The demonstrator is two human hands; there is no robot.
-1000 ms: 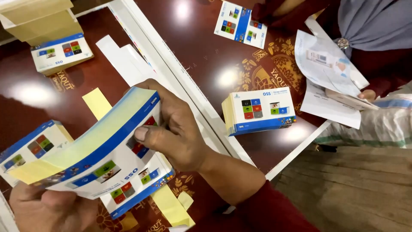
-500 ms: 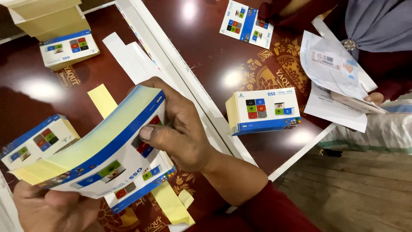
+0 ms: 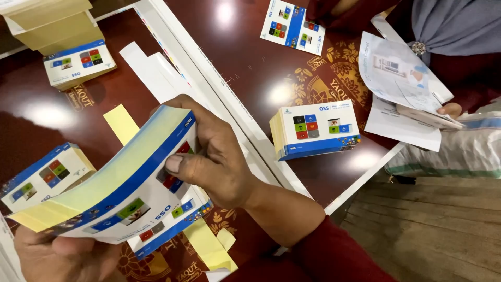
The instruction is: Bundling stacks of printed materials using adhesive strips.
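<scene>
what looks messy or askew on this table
The yellow paper strips and white offcuts lie loose at angles on the dark table. The leaflet stack in both hands is bent and fanned.

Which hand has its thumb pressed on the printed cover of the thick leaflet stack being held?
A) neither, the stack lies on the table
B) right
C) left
B: the right hand lays its thumb on the leaflet stack cover, while the left hand grips the lower end from beneath.

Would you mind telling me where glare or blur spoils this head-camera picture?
Head view: bright lamp glare spots on the glossy table; the stack of leaflets held in the left hand and right hand is sharp; wide-angle bending shows at the edges.
</scene>
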